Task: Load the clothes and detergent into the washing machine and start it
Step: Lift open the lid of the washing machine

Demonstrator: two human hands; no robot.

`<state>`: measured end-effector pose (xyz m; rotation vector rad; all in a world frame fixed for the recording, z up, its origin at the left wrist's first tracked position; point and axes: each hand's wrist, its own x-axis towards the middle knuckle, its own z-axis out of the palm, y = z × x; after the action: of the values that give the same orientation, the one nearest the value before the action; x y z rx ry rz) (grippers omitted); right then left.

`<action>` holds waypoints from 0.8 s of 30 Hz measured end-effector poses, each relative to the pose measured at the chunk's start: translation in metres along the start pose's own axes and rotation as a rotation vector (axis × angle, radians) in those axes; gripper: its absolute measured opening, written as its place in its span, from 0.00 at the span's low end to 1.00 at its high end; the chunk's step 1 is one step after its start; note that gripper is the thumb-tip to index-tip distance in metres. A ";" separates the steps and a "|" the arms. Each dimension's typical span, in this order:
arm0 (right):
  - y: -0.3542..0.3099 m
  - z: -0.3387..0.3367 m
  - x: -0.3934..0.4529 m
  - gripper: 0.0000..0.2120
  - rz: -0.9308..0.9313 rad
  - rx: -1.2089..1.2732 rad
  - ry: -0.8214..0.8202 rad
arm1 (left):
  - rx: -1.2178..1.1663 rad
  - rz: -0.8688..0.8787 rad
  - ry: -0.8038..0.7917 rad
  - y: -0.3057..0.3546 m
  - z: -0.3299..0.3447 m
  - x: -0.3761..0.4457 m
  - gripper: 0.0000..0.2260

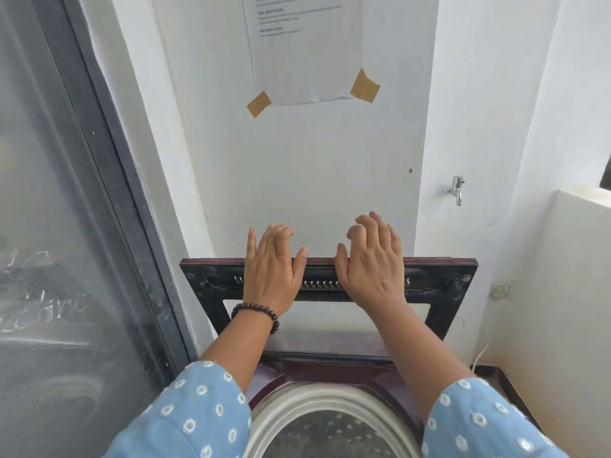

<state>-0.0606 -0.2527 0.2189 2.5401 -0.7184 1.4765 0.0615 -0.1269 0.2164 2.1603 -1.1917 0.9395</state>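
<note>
1. The lid (327, 282) of the top-loading washer (330, 375) stands raised in the middle of the frame, its top edge near the wall (324, 180), so the drum (330, 428) at bottom centre lies exposed for loading.
2. The left hand (272, 264) lies flat on the lid's upper rail, fingers loosely spread and reaching past the top edge; it pinches nothing.
3. The right hand (372, 261) rests beside it in the same way, palm on the rail, fingertips slightly bent above the edge. Two palms, apart, probably steady the lid evenly.
4. No clothes or detergent appear in the frame; the visible part of the drum looks bare, so loading seems not yet begun.
5. A tap (456, 190) juts from the wall at right; a taped paper (304, 51) hangs at the top.
</note>
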 end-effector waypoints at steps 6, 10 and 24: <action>0.007 0.019 0.022 0.10 0.006 0.024 0.049 | -0.012 -0.005 -0.019 -0.004 0.014 0.027 0.25; 0.014 0.032 0.028 0.11 -0.023 0.000 0.059 | -0.045 0.026 0.018 -0.010 0.025 0.039 0.22; 0.028 0.080 0.041 0.14 -0.020 0.029 0.115 | -0.222 0.230 0.082 -0.047 0.079 0.051 0.13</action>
<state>0.0067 -0.3172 0.2086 2.4517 -0.6576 1.6221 0.1476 -0.1852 0.1999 1.8230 -1.4518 0.9311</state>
